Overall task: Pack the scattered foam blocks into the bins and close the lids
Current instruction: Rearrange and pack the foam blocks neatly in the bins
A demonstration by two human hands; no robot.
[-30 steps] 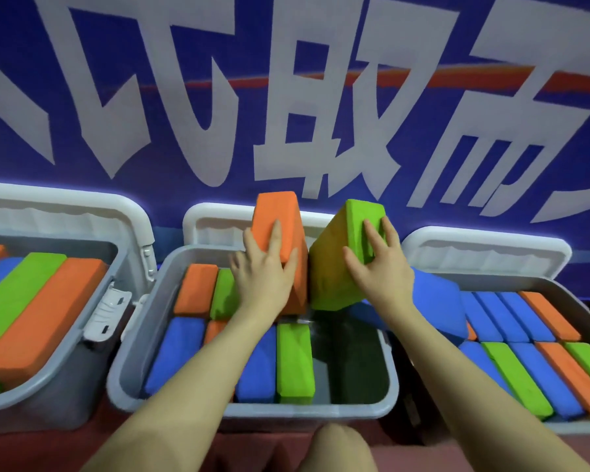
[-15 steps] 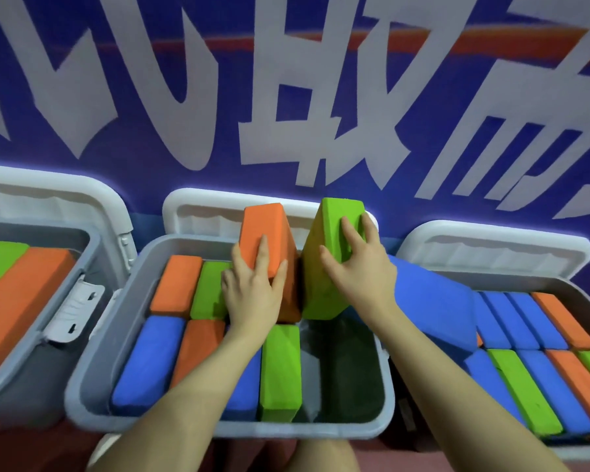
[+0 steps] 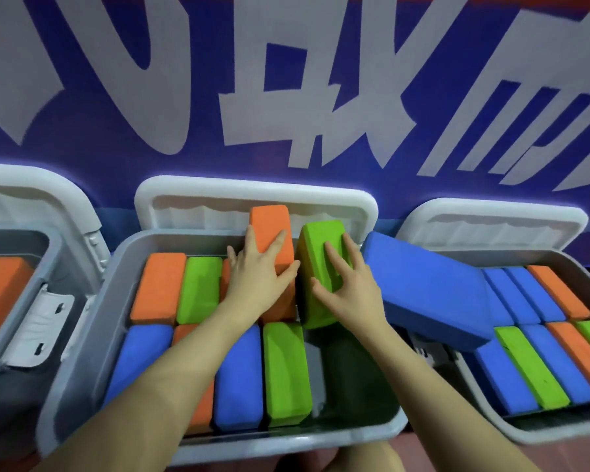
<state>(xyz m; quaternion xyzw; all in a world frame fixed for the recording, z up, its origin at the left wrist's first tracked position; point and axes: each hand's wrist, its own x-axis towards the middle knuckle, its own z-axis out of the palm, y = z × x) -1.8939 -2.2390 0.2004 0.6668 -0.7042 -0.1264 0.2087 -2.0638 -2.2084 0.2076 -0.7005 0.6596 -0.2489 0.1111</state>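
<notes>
Step in hand: two foam blocks are being set on end into the back row of the middle bin, beside the blocks already packed there.
Left hand: the left hand is laid with spread fingers against the face of the orange block, which is held upright and tilted slightly; whether the thumb is wrapped behind it cannot be told.
Right hand: the right hand is spread over the green block, fingers curved on its face, thumb low at its near edge; the block is tilted, leaning toward the orange one.
Task's things: both blocks are in the middle bin, at the back, just right of a packed orange and green pair; a blue block lies across the rims between the middle bin and the right bin.
Free room: a dark bare patch of bin floor is seen at the near right of the middle bin.
Lid: the middle bin's lid is stood open behind it.
Next move, judged: both blocks are likely to be pressed down until seated level with their neighbours; the blue block would then be fitted into the gap.
Task progress, judged: well along, lids not yet closed.
</notes>
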